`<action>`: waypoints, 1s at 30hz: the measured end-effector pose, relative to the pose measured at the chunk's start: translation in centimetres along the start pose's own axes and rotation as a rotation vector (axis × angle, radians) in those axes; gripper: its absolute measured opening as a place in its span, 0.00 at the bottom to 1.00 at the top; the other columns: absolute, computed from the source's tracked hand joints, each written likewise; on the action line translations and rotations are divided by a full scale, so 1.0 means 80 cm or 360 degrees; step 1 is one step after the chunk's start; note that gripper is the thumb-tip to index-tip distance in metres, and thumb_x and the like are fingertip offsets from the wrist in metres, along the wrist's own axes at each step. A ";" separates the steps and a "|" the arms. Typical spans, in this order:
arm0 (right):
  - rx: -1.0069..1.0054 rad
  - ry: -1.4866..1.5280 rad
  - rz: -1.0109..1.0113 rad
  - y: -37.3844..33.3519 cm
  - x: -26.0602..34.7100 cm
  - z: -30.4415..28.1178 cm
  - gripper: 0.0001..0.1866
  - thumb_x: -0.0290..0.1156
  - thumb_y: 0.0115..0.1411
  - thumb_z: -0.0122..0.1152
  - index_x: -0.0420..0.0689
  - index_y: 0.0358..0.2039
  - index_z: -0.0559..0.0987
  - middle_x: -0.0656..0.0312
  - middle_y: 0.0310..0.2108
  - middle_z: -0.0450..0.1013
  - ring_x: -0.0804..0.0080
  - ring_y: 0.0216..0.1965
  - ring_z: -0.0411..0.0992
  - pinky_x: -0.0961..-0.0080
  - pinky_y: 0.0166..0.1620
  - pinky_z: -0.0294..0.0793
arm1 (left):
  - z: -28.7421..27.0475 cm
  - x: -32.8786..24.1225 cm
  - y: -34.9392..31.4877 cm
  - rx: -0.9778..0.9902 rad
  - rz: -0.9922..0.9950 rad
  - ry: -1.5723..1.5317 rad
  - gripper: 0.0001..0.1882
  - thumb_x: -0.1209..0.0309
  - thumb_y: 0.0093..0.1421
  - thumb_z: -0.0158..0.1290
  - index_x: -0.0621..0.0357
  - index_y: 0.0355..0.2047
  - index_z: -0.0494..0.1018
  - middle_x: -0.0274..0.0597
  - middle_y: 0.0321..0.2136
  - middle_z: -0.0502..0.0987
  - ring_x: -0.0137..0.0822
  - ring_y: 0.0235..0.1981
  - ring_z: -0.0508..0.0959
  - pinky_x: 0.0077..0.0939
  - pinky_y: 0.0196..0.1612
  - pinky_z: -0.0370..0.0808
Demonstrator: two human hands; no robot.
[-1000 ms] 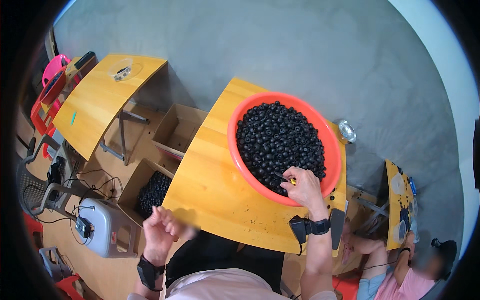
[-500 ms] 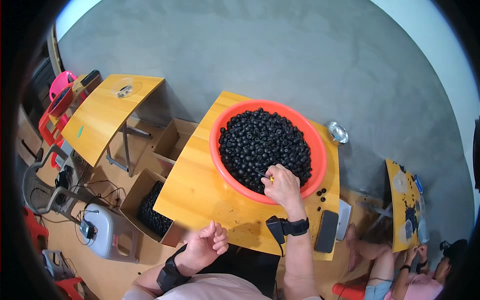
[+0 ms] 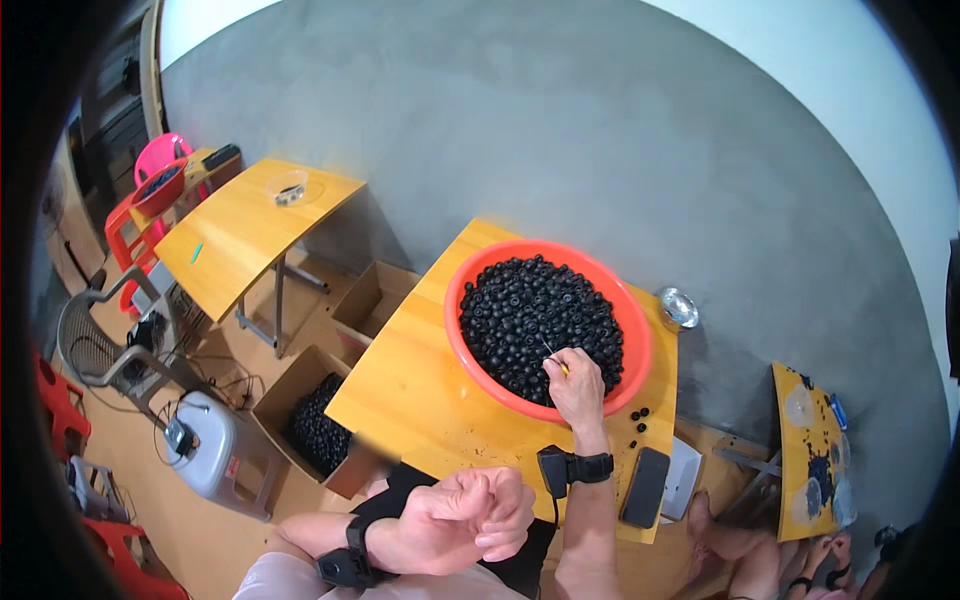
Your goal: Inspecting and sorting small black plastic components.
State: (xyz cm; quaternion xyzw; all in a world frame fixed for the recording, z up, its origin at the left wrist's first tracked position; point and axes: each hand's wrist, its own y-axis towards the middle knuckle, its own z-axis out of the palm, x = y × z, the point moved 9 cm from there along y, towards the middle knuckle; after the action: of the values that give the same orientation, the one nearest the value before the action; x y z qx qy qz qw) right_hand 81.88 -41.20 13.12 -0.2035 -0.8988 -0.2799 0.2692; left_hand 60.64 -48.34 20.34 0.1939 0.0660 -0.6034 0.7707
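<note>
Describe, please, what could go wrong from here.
The thin tool in the right hand might slip, since its tip points into the round beads. The right forearm is beside the phone, which lies near the edge of the table and could be nudged off. The loose beads outside the basin might roll away.

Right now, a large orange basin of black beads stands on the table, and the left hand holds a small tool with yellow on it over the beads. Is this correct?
Not quite: the head view shows the right hand holding the small tool over the black beads. The large orange basin does stand on the table.
</note>
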 end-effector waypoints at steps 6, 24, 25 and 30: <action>-0.0099 0.0053 -0.0034 0.004 0.051 0.024 0.07 0.30 0.52 0.58 0.39 0.25 0.75 0.54 0.27 0.71 0.54 0.32 0.71 0.63 0.35 0.69 | -0.027 -0.043 -0.065 -0.0185 -0.0153 -0.0193 0.21 0.53 0.62 0.45 0.58 0.24 0.60 0.33 0.19 0.57 0.26 0.19 0.58 0.21 0.25 0.59; -0.0090 0.0231 0.0124 0.063 0.112 0.151 0.06 0.24 0.54 0.56 0.36 0.31 0.76 0.59 0.28 0.75 0.73 0.30 0.74 0.78 0.36 0.71 | -0.211 -0.254 -0.097 -0.0447 0.0114 -0.0610 0.13 0.61 0.63 0.45 0.59 0.29 0.67 0.31 0.19 0.56 0.27 0.18 0.57 0.21 0.24 0.56; -0.0117 0.0450 0.0130 0.070 0.109 0.150 0.06 0.24 0.55 0.55 0.36 0.32 0.76 0.62 0.27 0.75 0.77 0.30 0.73 0.80 0.36 0.70 | -0.219 -0.249 -0.091 -0.0460 0.0111 -0.0620 0.13 0.61 0.63 0.45 0.59 0.29 0.67 0.31 0.19 0.56 0.27 0.18 0.57 0.21 0.24 0.56; -0.0173 0.1014 0.0305 0.037 0.093 0.141 0.04 0.23 0.56 0.54 0.36 0.32 0.76 0.66 0.30 0.72 0.83 0.29 0.66 0.85 0.35 0.66 | -0.250 -0.212 -0.071 -0.0439 0.0122 -0.0360 0.10 0.65 0.61 0.48 0.59 0.36 0.70 0.30 0.22 0.60 0.25 0.20 0.59 0.19 0.25 0.59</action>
State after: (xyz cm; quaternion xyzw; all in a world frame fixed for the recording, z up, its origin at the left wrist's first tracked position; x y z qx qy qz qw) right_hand 73.50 -30.43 10.84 -0.2033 -0.7299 -0.3506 0.5505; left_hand 53.41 -26.50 6.45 0.0195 0.0536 -0.5768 0.8149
